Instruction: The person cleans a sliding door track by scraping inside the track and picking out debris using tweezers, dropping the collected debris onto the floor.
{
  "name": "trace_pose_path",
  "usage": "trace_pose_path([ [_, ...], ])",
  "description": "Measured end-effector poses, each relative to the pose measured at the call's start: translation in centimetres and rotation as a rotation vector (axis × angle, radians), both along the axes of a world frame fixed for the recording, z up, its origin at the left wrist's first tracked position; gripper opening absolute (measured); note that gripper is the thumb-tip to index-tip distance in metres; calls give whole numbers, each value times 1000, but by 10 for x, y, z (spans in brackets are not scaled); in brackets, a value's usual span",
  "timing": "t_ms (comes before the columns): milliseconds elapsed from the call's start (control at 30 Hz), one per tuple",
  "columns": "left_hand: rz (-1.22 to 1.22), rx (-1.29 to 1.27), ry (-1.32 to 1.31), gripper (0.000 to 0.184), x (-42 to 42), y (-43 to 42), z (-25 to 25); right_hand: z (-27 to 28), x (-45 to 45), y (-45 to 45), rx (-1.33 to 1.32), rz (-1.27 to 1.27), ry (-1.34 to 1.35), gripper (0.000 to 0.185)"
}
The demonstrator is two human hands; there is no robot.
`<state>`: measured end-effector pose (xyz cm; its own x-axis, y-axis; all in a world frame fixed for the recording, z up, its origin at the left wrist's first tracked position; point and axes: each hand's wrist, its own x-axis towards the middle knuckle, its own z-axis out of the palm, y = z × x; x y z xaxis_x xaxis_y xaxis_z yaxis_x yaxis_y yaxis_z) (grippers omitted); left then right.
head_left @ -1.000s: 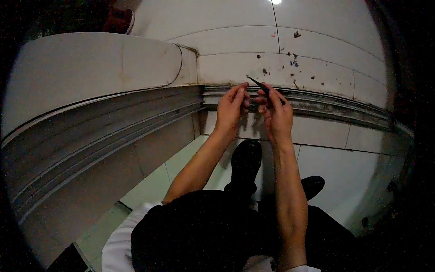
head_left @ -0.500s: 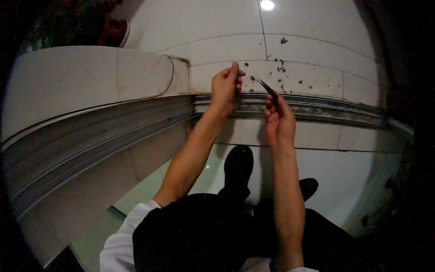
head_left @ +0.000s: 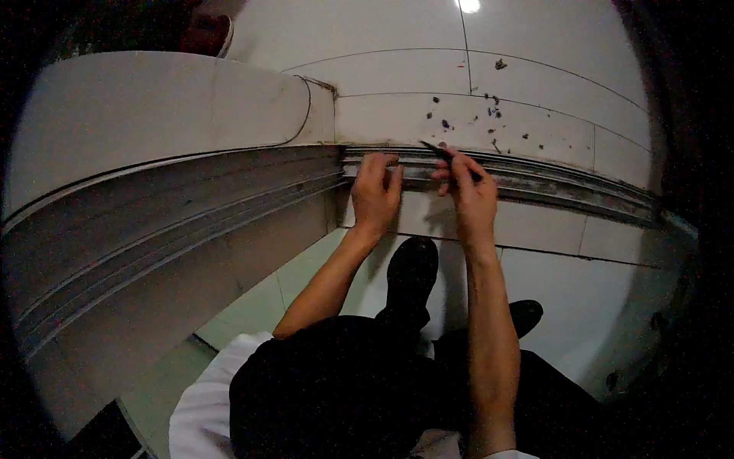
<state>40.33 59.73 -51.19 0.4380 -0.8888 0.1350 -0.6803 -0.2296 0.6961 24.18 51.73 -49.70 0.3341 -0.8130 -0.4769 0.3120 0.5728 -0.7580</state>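
My right hand [head_left: 472,191] is closed on a pair of dark, pointed tweezers [head_left: 434,149]. Their tips point up and left, over the far edge of the metal sliding-door track [head_left: 527,178]. My left hand [head_left: 375,195] hovers at or just above the track's left end, its fingers bent and the thumb apart from them. Nothing shows between those fingers. Beyond the track, several dark bits of debris [head_left: 446,124] lie scattered on the pale floor tiles [head_left: 382,115].
A tiled ledge [head_left: 153,99] with a black cable [head_left: 307,115] along its edge stands on the left, above a second metal track [head_left: 176,206]. My black shoes [head_left: 413,268] rest on the near floor. A reddish pot [head_left: 208,34] sits at the upper left.
My left hand has come back from the debris to the track, and its fingers have parted. The tweezers have tilted flatter and leftward. The view has shifted slightly.
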Motion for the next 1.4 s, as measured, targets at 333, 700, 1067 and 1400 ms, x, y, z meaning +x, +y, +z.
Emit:
trace_pose_path([
  [333, -38, 103, -230, 37, 4, 47, -10, -32, 59, 21, -324, 320, 260, 31],
  [700, -72, 43, -70, 30, 24, 41, -29, -42, 74, 16, -171, 267, 298, 32],
  [1067, -67, -9, -72, 26, 29, 47, -48, -60, 105, 17, -206, 375, 247, 32],
  [1400, -54, -42, -19, 42, 25, 54, -63, -43, 129, 18, -237, 390, 284, 31],
])
